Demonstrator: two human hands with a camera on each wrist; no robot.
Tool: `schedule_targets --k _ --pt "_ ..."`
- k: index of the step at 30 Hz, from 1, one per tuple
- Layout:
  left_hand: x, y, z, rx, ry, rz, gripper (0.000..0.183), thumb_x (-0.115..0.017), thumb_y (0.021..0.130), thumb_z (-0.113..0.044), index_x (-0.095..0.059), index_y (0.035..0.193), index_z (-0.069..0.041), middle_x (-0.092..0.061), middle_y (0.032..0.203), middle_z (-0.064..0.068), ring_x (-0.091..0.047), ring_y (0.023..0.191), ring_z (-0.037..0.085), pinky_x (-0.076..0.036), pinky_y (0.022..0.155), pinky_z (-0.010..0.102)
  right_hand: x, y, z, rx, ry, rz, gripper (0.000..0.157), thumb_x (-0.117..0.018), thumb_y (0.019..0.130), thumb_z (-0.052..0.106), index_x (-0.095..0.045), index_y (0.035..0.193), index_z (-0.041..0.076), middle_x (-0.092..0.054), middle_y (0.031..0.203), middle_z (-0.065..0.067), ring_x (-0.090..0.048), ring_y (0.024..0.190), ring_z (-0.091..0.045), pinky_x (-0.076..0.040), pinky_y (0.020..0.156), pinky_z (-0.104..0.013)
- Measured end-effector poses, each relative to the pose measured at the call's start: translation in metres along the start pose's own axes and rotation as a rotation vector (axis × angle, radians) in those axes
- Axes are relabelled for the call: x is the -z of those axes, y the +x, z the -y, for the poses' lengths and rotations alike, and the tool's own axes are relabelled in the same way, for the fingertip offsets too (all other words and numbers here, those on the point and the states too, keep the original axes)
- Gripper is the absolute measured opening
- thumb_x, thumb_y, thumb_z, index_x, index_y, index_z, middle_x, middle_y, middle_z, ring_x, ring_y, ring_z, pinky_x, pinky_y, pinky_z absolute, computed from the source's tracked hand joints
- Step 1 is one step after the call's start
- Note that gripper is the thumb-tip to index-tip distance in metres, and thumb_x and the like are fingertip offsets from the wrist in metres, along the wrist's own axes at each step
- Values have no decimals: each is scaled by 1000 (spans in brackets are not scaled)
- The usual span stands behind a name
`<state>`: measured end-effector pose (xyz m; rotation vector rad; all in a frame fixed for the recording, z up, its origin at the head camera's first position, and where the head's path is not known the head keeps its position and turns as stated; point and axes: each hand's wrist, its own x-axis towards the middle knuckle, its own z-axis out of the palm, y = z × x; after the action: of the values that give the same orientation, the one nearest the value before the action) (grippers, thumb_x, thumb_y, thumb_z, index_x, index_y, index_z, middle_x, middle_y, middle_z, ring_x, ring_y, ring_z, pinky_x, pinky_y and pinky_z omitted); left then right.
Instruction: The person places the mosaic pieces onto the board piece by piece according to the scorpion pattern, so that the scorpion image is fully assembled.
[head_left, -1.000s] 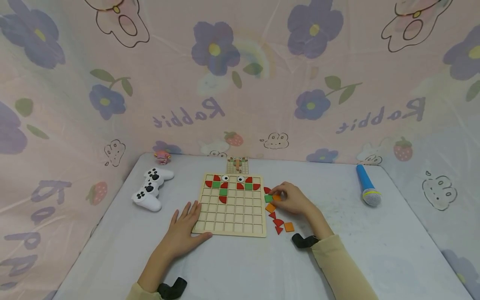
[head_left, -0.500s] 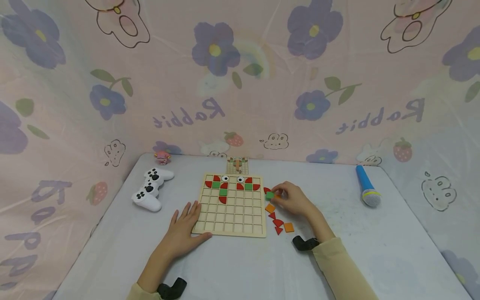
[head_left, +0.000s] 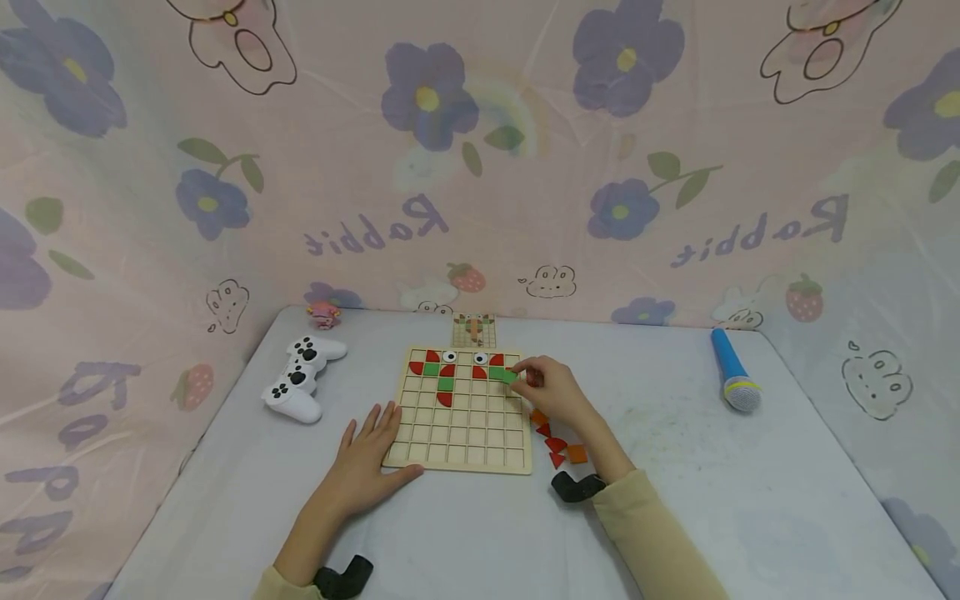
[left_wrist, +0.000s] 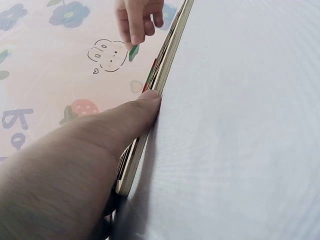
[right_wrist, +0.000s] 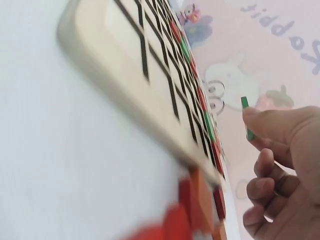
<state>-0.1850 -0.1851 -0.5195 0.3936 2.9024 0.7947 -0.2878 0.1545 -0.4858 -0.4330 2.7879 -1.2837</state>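
A wooden grid board [head_left: 462,433] lies on the table, with red, green and eye-marked tiles set in its upper rows. My left hand [head_left: 367,467] rests at the board's left edge, fingers spread, its thumb along the near edge. Above the board's upper right part, my right hand [head_left: 553,392] pinches a green square tile [right_wrist: 246,118] between thumb and fingertips. In both wrist views that tile is held up off the board. Beside the board's right edge lie loose red pieces [head_left: 556,445] and orange squares [head_left: 577,454], some partly hidden by the right hand.
A small pattern card [head_left: 474,331] stands behind the board. To the left are a white game controller [head_left: 303,377] and a pink figurine [head_left: 324,314]. A blue toy microphone [head_left: 735,372] lies at the right. A printed cloth hangs behind the table.
My right hand has picked up the green tile from beside the board and carried it left, over the upper right squares. The left hand has stayed in place.
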Motion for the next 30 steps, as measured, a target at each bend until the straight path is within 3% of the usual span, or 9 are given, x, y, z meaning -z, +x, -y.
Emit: schedule_targets --k 10,20,30 --pt "0 1 1 5 2 24 106 -69 94 -64 -23 167 -2 -17 175 15 -7 164 39 1 128 67 -35 9 30 28 30 -11 28 -80 96 18 -77 119 3 -56 81 -1 -47 72 -14 -39 64 -27" --pt "3 0 -1 6 5 28 105 -68 95 -64 -24 167 -2 -17 175 16 -7 164 40 1 128 68 -52 7 18 13 21 -17 23 -79 97 16 -75 117 6 -61 84 1 -54 78 -15 -46 70 -29" --pt "1 2 1 11 5 25 106 -69 94 -64 -23 167 -2 -17 175 15 -7 164 39 1 128 68 -56 6 12 37 -18 -56 24 -78 97 14 -76 119 5 -57 80 2 -51 72 -13 -41 67 -27"
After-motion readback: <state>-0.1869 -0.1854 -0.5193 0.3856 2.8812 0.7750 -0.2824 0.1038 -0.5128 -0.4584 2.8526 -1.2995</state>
